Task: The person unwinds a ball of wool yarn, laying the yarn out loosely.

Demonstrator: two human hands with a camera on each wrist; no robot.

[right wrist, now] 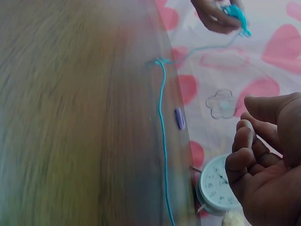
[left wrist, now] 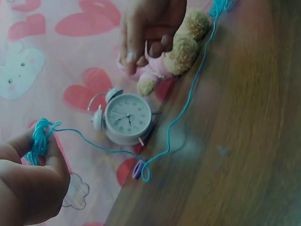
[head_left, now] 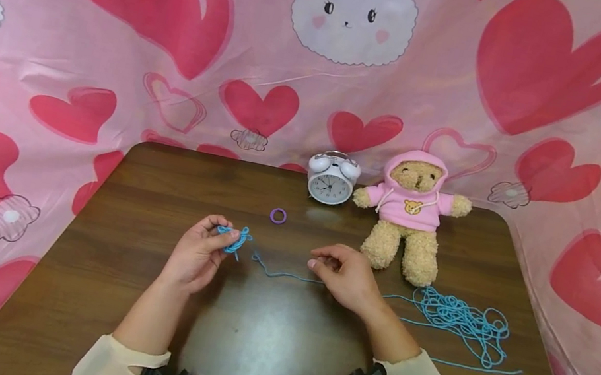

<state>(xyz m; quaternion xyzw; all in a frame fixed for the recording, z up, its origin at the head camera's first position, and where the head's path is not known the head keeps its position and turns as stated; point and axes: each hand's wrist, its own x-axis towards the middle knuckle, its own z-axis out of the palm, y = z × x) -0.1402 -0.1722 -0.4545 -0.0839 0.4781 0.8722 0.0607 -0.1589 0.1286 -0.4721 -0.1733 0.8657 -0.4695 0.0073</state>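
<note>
Between thumb and fingers, my left hand [head_left: 195, 257] pinches a small wound bundle of blue cord [head_left: 233, 241], which the left wrist view shows as several looped strands [left wrist: 40, 143]. From it a single strand [left wrist: 188, 101] droops to the tabletop, makes a small loop and runs off to the right. My right hand [head_left: 349, 278] hovers over that strand, its fingers loosely bent and nothing visible between them in the right wrist view. A loose tangled pile of the same cord [head_left: 458, 319] lies on the right side of the table.
A purple ring [head_left: 272, 215] lies on the brown table [head_left: 168, 184] beyond my hands. Farther back stand a white alarm clock [head_left: 330, 188] and a teddy bear in a pink hoodie [head_left: 411, 200]. Pink heart-print fabric [head_left: 275, 56] hangs behind and at both sides.
</note>
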